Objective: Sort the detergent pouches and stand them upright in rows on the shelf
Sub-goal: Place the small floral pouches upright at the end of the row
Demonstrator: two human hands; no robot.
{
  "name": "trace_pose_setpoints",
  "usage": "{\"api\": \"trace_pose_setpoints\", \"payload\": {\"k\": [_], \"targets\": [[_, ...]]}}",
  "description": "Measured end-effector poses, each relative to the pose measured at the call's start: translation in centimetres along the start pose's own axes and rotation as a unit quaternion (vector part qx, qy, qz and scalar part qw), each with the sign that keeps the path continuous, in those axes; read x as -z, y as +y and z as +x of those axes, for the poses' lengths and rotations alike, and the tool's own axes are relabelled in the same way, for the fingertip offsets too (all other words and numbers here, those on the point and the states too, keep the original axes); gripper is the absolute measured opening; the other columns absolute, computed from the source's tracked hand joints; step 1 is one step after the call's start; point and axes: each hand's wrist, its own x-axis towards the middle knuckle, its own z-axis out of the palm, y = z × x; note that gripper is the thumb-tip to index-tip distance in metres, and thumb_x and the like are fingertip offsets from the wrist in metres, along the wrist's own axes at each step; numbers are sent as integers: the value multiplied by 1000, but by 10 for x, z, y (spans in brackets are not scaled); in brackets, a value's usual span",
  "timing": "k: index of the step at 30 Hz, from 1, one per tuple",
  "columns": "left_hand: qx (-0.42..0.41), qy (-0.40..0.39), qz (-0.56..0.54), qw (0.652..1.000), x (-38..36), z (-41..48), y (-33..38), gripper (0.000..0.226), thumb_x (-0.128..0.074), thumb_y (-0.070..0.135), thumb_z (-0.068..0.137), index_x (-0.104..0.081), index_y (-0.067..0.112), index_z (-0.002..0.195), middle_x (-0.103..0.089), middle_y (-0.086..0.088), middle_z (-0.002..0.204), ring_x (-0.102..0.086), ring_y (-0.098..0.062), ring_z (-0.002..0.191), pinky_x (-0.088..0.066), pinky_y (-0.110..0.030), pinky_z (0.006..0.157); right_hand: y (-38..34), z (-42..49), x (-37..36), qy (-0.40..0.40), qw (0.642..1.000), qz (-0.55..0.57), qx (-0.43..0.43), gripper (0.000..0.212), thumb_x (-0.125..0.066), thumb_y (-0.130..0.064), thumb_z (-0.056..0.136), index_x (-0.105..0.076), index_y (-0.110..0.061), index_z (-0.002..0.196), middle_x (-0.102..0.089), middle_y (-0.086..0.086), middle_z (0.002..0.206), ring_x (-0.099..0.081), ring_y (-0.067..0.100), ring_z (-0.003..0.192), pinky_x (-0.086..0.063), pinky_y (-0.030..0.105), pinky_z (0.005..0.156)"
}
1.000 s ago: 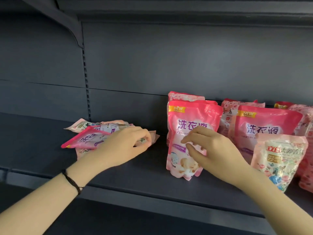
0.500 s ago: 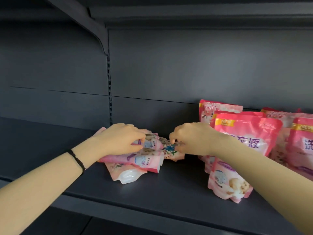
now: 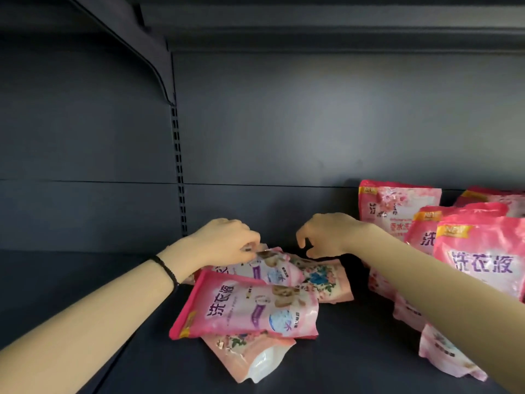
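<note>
While a loose pile of detergent pouches lies flat on the dark shelf (image 3: 85, 294), two bare hands reach in over it from the front. L side: the left hand (image 3: 224, 243), black band (image 3: 166, 270) on its wrist, has fingers curled down, pinching the far edge of the back pouch (image 3: 272, 270) — a pink-and-white one half buried in the pile. R side: the right hand (image 3: 329, 237) hovers just above the floral pouch (image 3: 321, 280), fingers hooked w/ thumb and forefinger apart, nothing in them. Nearest the viewer, the top pink pouch (image 3: 247, 305) lies face up across a peach bottom pouch (image 3: 250, 356), whose white patch pokes out. Off to the right, standing pouches (image 3: 483, 265) are already upright in rows, front to back toward the rear panel (image 3: 312, 123).

Step in hand, prob.: picking the next pouch out of the pile to sort. Next move likely needs a firm grip on the pinched pouch, pulling it free w/o dragging its neighbours, then matching it to a like row and setting it on its base — soft pouches may slump unless leaned on the row.
</note>
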Motion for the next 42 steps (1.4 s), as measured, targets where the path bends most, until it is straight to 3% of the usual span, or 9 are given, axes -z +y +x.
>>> {"api": "trace_pose_setpoints", "payload": {"k": [8, 10, 14, 20, 26, 31, 34, 37, 42], "targets": [[44, -70, -120, 989, -27, 43, -20, 29, -47, 57, 92, -61, 34, 103, -59, 12, 99, -58, -11, 89, -43, -29, 62, 15, 42, -17, -29, 994, 107, -22, 26, -57, -33, 90, -65, -22, 112, -64, -1, 114, -59, 20, 103, -49, 33, 81], [60, -87, -168, 980, -33, 52, -25, 30, -49, 57, 91, -62, 34, 104, -62, 12, 102, -60, -9, 91, -51, -32, 71, 19, 55, -20, -47, 989, 132, -43, 24, -57, -30, 91, -67, -17, 109, -66, 2, 111, -61, 22, 100, -52, 38, 87], [25, -64, -226, 972, -43, 72, -17, 29, -57, 50, 89, -64, 30, 110, -64, 11, 106, -61, -7, 93, -53, -38, 85, 30, 74, -35, -132, 966, 195, -109, 37, -60, -34, 90, -65, -4, 112, -61, 1, 77, -61, 20, 77, -54, 32, 69], [-19, -90, -217, 972, -52, 93, 3, 45, -50, 54, 92, -57, 29, 129, -60, 5, 130, -56, -14, 116, -48, -38, 96, 36, 85, -61, -216, 916, 306, -144, 35, -58, -38, 92, -61, -8, 110, -62, 4, 96, -61, 22, 88, -55, 35, 78], [-20, -129, -151, 980, -51, 80, 5, 49, -40, 61, 93, -63, 27, 120, -57, 5, 123, -55, -15, 109, -44, -38, 95, 32, 83, -72, -210, 908, 316, -179, 45, -61, -37, 91, -58, -5, 121, -59, 7, 106, -60, 23, 95, -54, 32, 73], [-11, -205, -132, 970, -45, 52, 0, 49, -44, 64, 89, -68, 26, 108, -62, 7, 111, -59, -14, 97, -51, -41, 86, 36, 69, -70, -181, 914, 309, -192, 49, -65, -45, 87, -58, -11, 121, -59, -1, 92, -55, 13, 78, -45, 26, 60], [22, -221, -133, 966, -39, 41, -5, 45, -46, 64, 88, -67, 31, 111, -63, 11, 110, -60, -12, 95, -52, -40, 85, 36, 63, -71, -141, 897, 369, -198, 58, -67, -36, 87, -42, -28, 139, -53, 3, 125, -53, 16, 96, -46, 29, 69], [42, -156, -163, 973, -35, 42, -4, 38, -48, 57, 91, -61, 34, 119, -63, 14, 117, -59, -9, 101, -52, -38, 86, 33, 60, -67, -82, 876, 440, -179, 66, -70, -21, 86, -39, -38, 141, -39, 2, 146, -50, 21, 116, -49, 32, 85], [89, -60, -291, 951, -43, 52, -2, 26, -60, 45, 88, -64, 34, 112, -65, 14, 112, -61, -5, 100, -52, -37, 89, 27, 57, -64, -29, 858, 489, -154, 46, -64, -6, 87, -60, -32, 125, -64, -1, 103, -66, 10, 80, -53, 21, 60]]}}
